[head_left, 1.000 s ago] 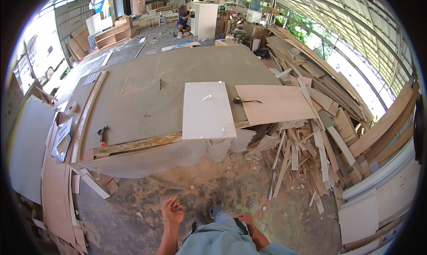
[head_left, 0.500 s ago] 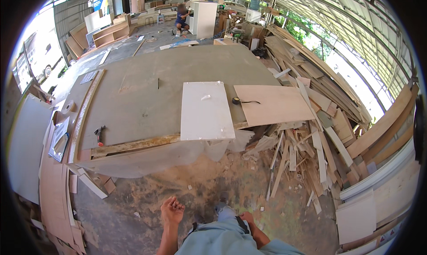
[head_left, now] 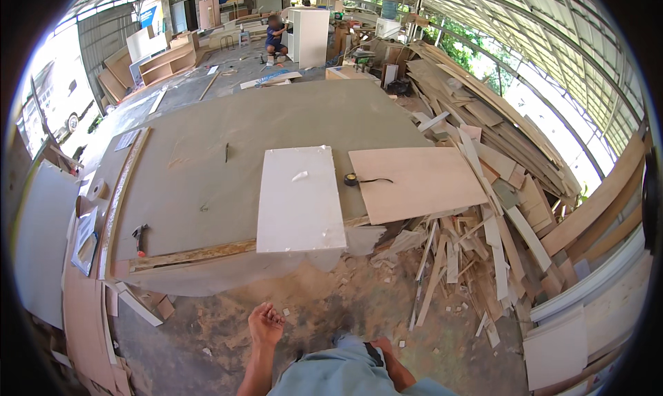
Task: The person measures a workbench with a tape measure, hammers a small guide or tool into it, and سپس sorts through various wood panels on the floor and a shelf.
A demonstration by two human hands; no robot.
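Over the floor in front of the worktable, my left hand (head_left: 266, 323) is raised with its fingers curled in; anything inside them is too small or hidden to make out. My right hand (head_left: 382, 345) hangs beside my blue shirt, its fingers mostly out of sight. Ahead of both hands, a white panel (head_left: 301, 201) lies at the near edge of the large grey-green board (head_left: 228, 119), with a small white scrap (head_left: 300, 176) on top. To its right are a tape measure (head_left: 351, 179) and a light brown panel (head_left: 421, 182). A hammer (head_left: 140, 239) lies farther left.
Offcut strips (head_left: 452, 251) spill over the floor at right, below a stack of long boards (head_left: 497, 112). A long edge strip (head_left: 124, 202) and a roll of tape (head_left: 99, 187) lie at left. Far back, a person (head_left: 275, 36) crouches beside a white cabinet (head_left: 309, 38).
The worktable and its panels appear closer and lower, shifted slightly left, as I have moved forward. My left hand stays curled; my right hand stays by my side.
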